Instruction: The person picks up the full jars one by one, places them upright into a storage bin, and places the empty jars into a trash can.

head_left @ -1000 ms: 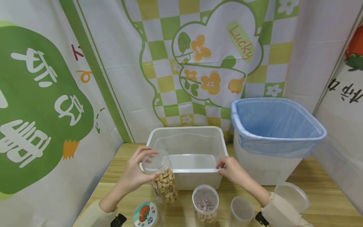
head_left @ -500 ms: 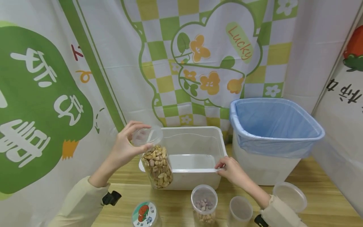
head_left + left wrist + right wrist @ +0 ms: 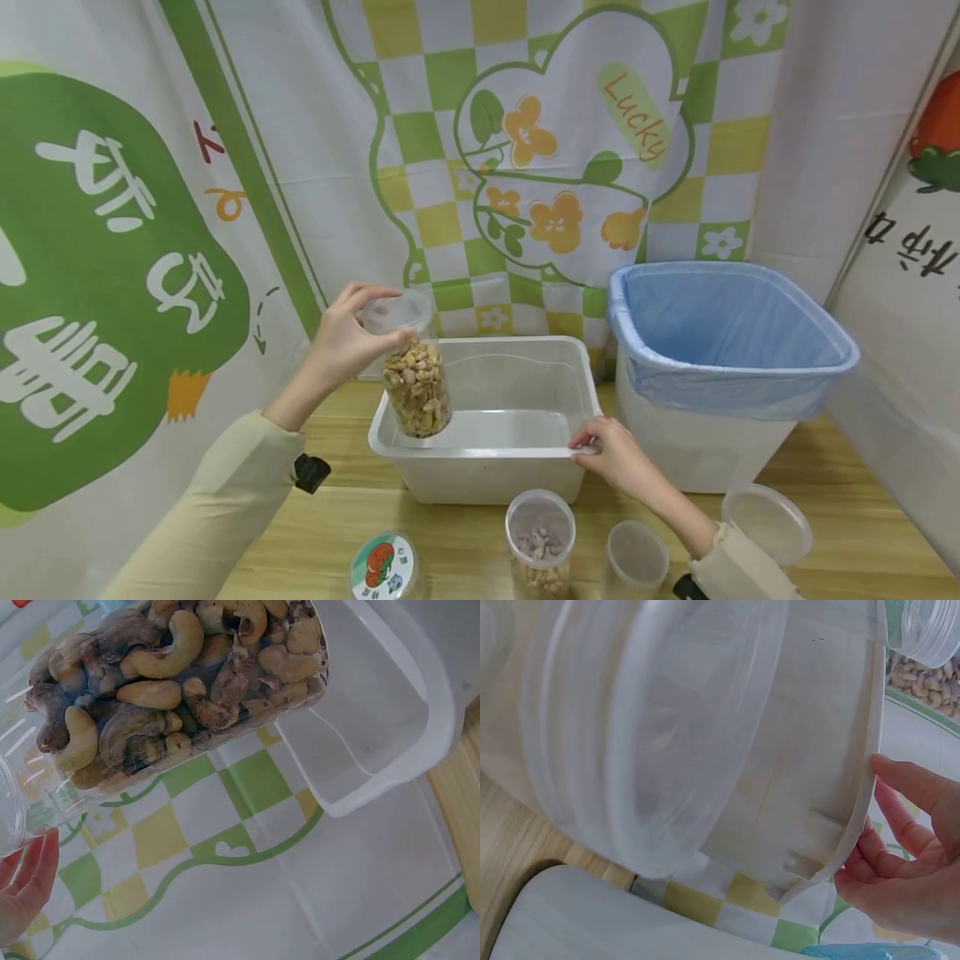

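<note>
My left hand [image 3: 345, 342] grips a clear plastic jar [image 3: 416, 390] round its lidded top, thumb and fingers on opposite sides. Cashews [image 3: 172, 682] fill much of the jar; the left wrist view shows them close, some with dark skins. The jar hangs nearly upright over the left end of a white plastic tub [image 3: 487, 479]. With thumb and fingers, my right hand [image 3: 611, 450] pinches the tub's rim [image 3: 862, 802] at its near right corner.
Along the table's near side stand a jar with a tomato-printed lid [image 3: 382, 568], an open jar of nuts [image 3: 542, 542] and a small clear container [image 3: 636, 558]. A clear lid [image 3: 768, 523] lies at right. Behind it stands a white bin with a blue liner [image 3: 720, 392].
My left hand has lifted the cashew jar from in front of the tub, up and away from me, to over its left end. My right hand stays on the rim.
</note>
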`<control>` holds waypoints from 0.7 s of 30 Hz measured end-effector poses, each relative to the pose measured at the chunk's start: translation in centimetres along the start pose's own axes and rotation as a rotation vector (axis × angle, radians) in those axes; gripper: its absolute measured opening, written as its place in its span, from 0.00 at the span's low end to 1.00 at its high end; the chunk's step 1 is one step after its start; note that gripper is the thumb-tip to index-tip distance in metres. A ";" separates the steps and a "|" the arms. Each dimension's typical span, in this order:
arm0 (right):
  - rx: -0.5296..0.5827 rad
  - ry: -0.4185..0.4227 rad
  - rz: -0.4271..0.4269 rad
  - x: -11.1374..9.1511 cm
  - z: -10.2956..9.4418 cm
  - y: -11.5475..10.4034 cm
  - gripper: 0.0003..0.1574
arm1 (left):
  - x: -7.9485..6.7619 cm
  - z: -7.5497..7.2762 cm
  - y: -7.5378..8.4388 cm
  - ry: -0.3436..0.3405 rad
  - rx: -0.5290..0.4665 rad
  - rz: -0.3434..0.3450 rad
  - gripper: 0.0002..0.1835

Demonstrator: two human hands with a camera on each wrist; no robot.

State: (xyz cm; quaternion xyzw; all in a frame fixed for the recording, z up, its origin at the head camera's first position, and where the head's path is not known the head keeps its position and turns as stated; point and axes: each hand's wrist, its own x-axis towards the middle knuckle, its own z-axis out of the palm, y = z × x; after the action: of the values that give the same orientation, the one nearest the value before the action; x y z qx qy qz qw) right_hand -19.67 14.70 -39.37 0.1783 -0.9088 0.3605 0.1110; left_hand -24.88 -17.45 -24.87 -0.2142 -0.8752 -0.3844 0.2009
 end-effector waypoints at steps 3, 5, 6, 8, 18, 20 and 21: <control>0.002 0.007 0.007 -0.1 0.1 0.0 0.07 | 0.9 0.6 -0.7 -0.004 0.009 -0.011 0.28; -0.001 0.011 0.010 -0.1 0.1 0.0 0.07 | 1.5 1.0 -1.1 -0.013 0.010 -0.016 0.28; -0.003 0.013 0.012 -0.1 0.1 0.0 0.07 | 1.7 1.3 -1.3 -0.022 0.014 -0.024 0.28; -0.004 0.017 0.011 -0.1 0.2 -0.1 0.07 | 2.1 1.8 -1.8 -0.043 0.025 -0.044 0.29; 0.005 0.019 0.017 -0.2 0.2 -0.1 0.07 | 3.6 4.8 -3.6 -0.189 0.105 -0.140 0.32; 0.008 0.019 0.020 -0.3 0.2 -0.2 0.07 | 3.8 5.5 -4.2 -0.208 0.115 -0.147 0.32; 0.008 0.018 0.021 -0.3 0.2 -0.2 0.07 | 3.8 5.8 -4.4 -0.217 0.114 -0.151 0.32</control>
State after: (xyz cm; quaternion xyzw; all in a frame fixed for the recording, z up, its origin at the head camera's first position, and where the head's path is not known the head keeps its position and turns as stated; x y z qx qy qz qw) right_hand -19.37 14.54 -39.47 0.1661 -0.9081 0.3670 0.1148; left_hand -31.46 -14.87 -29.13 -0.1765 -0.9259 -0.3224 0.0874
